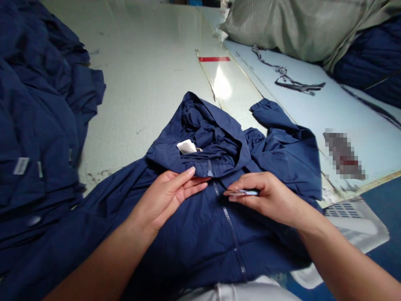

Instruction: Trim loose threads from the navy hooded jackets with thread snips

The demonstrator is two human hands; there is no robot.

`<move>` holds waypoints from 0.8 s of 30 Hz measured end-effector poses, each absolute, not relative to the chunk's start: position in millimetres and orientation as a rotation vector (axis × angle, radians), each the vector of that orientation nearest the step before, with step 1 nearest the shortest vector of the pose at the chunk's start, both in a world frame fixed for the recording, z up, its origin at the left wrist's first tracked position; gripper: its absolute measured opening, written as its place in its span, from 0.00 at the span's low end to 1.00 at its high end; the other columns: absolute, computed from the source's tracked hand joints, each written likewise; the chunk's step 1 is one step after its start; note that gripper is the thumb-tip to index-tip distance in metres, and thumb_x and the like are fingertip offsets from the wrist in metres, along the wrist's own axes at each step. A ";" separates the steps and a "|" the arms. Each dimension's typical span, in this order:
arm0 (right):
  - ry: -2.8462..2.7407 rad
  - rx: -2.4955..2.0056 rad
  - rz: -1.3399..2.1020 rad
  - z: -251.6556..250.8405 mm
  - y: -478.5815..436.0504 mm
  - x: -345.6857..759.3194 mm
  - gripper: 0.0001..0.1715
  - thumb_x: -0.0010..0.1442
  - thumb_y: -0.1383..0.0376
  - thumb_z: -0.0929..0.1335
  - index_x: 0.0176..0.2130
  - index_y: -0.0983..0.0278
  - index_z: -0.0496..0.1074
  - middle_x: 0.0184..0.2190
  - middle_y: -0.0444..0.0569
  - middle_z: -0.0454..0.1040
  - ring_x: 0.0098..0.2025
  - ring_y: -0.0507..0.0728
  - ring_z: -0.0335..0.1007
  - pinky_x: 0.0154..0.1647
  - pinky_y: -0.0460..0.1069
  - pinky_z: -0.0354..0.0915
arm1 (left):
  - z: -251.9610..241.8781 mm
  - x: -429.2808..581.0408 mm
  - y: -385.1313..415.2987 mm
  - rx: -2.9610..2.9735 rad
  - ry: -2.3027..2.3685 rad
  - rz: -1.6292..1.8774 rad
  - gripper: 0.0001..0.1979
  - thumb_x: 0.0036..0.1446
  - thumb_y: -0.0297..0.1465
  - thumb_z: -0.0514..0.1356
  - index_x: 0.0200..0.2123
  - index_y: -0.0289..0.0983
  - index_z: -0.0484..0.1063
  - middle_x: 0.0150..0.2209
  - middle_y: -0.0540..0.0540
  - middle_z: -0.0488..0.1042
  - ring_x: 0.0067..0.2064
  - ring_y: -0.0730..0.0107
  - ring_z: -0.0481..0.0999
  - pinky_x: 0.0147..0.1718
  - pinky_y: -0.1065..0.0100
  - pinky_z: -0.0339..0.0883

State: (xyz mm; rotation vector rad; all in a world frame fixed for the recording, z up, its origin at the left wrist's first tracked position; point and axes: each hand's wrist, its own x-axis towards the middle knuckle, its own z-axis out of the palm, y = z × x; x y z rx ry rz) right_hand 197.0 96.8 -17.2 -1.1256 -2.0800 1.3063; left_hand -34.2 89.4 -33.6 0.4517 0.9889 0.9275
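A navy hooded jacket (194, 225) lies in front of me, its hood opening (216, 125) facing up and its front zipper (230, 221) closed down the middle. My left hand (175, 188) pinches the neck edge below the hood, thumb on top and fingers underneath, near the zipper's top end. Inside the neck a white label (187, 146) sticks up. Just right of the zipper, my right hand (260, 192) holds small metal thread snips (244, 192), partly hidden by the fingers, with the tips pointing left over the jacket.
More navy garments (37, 104) are heaped along the left side of the table (140, 62). A red strip (214, 59) marks the tabletop. Dark cords (297, 85) lie at the right, beside a grey-green sack (282, 29). Below the table's right edge is a white plastic basket (372, 228).
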 end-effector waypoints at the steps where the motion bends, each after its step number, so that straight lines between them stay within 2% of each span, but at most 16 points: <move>1: -2.152 -1.118 1.296 -20.6 93.4 193.5 0.10 0.60 0.66 0.71 0.44 0.62 0.80 0.39 0.48 0.82 0.39 0.55 0.79 0.42 0.46 0.71 | -34.6 -33.8 89.3 0.448 0.989 0.931 0.09 0.62 0.28 0.60 0.37 0.30 0.81 0.42 0.36 0.83 0.45 0.61 0.82 0.48 0.65 0.76; 4: -2.370 -1.171 1.124 -30.2 86.0 186.2 0.16 0.59 0.70 0.71 0.47 0.60 0.80 0.40 0.50 0.82 0.39 0.55 0.79 0.40 0.47 0.71 | -36.8 -32.2 88.4 0.449 0.977 0.949 0.10 0.62 0.30 0.61 0.38 0.30 0.81 0.45 0.35 0.82 0.48 0.59 0.81 0.52 0.61 0.73; 7: -2.450 -1.116 1.203 -31.7 84.4 191.5 0.13 0.59 0.75 0.70 0.40 0.61 0.81 0.35 0.47 0.82 0.36 0.53 0.78 0.36 0.44 0.68 | -37.7 -31.2 87.7 0.457 0.960 0.963 0.10 0.62 0.30 0.61 0.38 0.31 0.81 0.45 0.36 0.82 0.49 0.58 0.81 0.53 0.60 0.73; 10: -2.409 -1.041 1.432 -28.4 87.1 204.0 0.05 0.60 0.69 0.72 0.35 0.64 0.81 0.31 0.47 0.80 0.33 0.52 0.76 0.34 0.43 0.67 | -36.9 -31.1 87.5 0.459 0.932 0.964 0.10 0.63 0.29 0.61 0.39 0.31 0.81 0.45 0.37 0.82 0.48 0.60 0.81 0.52 0.62 0.74; 12: -2.320 -1.081 1.498 -27.5 88.7 208.7 0.06 0.60 0.64 0.73 0.36 0.64 0.80 0.32 0.48 0.80 0.34 0.53 0.77 0.36 0.44 0.68 | -35.5 -31.4 87.2 0.452 0.918 0.963 0.10 0.63 0.29 0.60 0.38 0.30 0.82 0.44 0.37 0.82 0.48 0.61 0.81 0.52 0.64 0.74; 13: -2.276 -1.119 1.486 -27.7 88.9 209.0 0.09 0.60 0.62 0.73 0.40 0.64 0.80 0.35 0.49 0.81 0.37 0.54 0.78 0.39 0.45 0.69 | -34.7 -31.5 87.0 0.448 0.914 0.962 0.10 0.63 0.29 0.61 0.37 0.30 0.82 0.43 0.37 0.83 0.47 0.62 0.81 0.52 0.64 0.74; 16: -2.215 -1.167 1.408 -27.8 87.6 204.0 0.18 0.60 0.59 0.73 0.50 0.62 0.77 0.44 0.49 0.81 0.44 0.56 0.77 0.47 0.47 0.68 | -32.6 -31.9 86.3 0.435 0.930 0.946 0.10 0.62 0.28 0.61 0.36 0.29 0.82 0.41 0.37 0.83 0.44 0.63 0.82 0.50 0.66 0.75; 20: -2.118 -1.142 1.274 -22.0 86.1 196.5 0.14 0.62 0.56 0.71 0.44 0.63 0.77 0.37 0.47 0.79 0.38 0.53 0.75 0.39 0.45 0.67 | -32.6 -32.4 85.1 0.436 0.980 0.941 0.06 0.59 0.26 0.64 0.35 0.30 0.82 0.40 0.38 0.83 0.41 0.65 0.82 0.47 0.67 0.76; 24: -2.061 -1.196 0.954 -16.3 90.2 192.8 0.14 0.68 0.58 0.66 0.47 0.63 0.74 0.40 0.49 0.77 0.42 0.54 0.73 0.43 0.46 0.66 | -33.9 -32.9 83.9 0.456 0.988 0.943 0.06 0.55 0.26 0.67 0.36 0.31 0.82 0.41 0.39 0.83 0.40 0.66 0.82 0.44 0.68 0.77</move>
